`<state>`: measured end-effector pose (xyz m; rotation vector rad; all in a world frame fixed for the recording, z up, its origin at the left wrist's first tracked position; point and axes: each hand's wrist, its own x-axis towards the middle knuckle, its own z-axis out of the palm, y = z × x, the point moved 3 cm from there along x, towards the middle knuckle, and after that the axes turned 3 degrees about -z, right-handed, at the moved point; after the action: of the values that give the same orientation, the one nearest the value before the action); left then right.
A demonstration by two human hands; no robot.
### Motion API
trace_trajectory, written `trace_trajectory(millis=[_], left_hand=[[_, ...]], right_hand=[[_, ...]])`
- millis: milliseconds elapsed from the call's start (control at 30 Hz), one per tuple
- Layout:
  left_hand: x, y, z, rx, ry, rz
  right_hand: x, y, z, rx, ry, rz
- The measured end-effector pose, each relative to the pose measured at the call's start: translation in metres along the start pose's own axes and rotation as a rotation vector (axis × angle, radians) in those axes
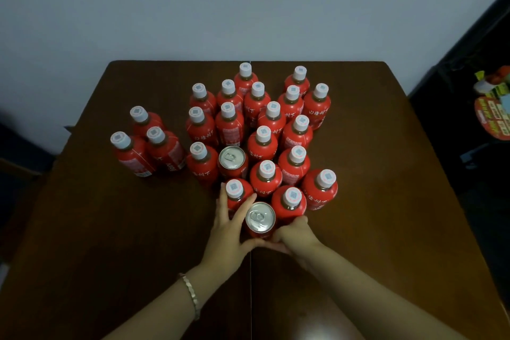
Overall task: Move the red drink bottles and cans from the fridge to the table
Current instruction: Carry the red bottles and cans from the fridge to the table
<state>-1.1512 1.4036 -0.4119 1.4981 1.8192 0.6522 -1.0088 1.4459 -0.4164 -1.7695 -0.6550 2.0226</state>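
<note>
Both hands are down on the counter (110, 229) setting drinks at the front of the red pack. Left hand (229, 229) has its fingers (224, 201) spread around a bottle (237, 196), thumb against the can (260, 219). Right hand (292, 232) is curled around the can's other side, touching the next bottle (289, 203). The can is stiff, probably cold and slick, so grab mid-body. Bottles look top-heavy; hold below the cap. The fridge is out of frame, and the can's base is hidden.
</note>
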Motion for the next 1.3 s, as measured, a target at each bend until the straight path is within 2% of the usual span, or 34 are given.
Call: trace_trajectory(millis=[67,133,267,333,433,533,567,633,700,800,900,933,967,1133,1233,1300], left_hand=[[0.000,0.012,0.002,0.148,0.004,-0.129],[-0.002,0.028,0.001,0.366,0.114,-0.151],[-0.011,0.066,-0.001,0.467,0.298,0.304],[-0.006,0.085,-0.004,0.415,0.171,0.401],[-0.007,0.127,0.007,0.333,-0.276,0.226],[-0.008,0.156,0.032,0.596,-0.584,0.227],[-0.021,0.181,0.051,0.704,-0.683,0.298],[-0.026,0.197,0.069,0.808,-0.791,0.334],[-0.060,0.246,0.102,0.875,-0.854,0.457],[-0.126,0.317,0.153,0.847,-0.892,0.631],[-0.200,0.373,0.205,0.759,-0.898,0.735],[-0.204,0.376,0.206,0.735,-0.883,0.714],[-0.251,0.398,0.234,0.734,-0.925,0.789],[-0.400,0.456,0.305,0.685,-1.074,0.971],[-0.538,0.493,0.360,0.729,-1.183,1.212],[-0.592,0.510,0.377,0.727,-1.186,1.346]], right_hand=[[0.004,-0.007,-0.005,-0.031,-0.025,-0.037],[0.001,-0.017,-0.016,-0.234,-0.018,-0.071],[-0.020,-0.028,-0.049,-0.525,0.058,-0.081],[-0.031,-0.035,-0.060,-0.600,0.049,-0.098],[-0.065,-0.038,-0.092,-0.653,0.102,-0.155],[-0.092,-0.032,-0.120,-0.687,0.152,-0.199],[-0.120,-0.021,-0.145,-0.652,0.201,-0.203],[-0.139,-0.012,-0.160,-0.654,0.178,-0.163],[-0.191,0.019,-0.206,-0.615,0.277,-0.135],[-0.268,0.080,-0.272,-0.548,0.469,-0.117],[-0.351,0.147,-0.328,-0.476,0.665,-0.064],[-0.354,0.151,-0.335,-0.480,0.691,-0.069],[-0.397,0.188,-0.358,-0.433,0.798,-0.041],[-0.519,0.298,-0.404,-0.314,0.999,0.054],[-0.625,0.396,-0.421,-0.182,1.147,0.162],[-0.667,0.435,-0.427,-0.142,1.212,0.231]])
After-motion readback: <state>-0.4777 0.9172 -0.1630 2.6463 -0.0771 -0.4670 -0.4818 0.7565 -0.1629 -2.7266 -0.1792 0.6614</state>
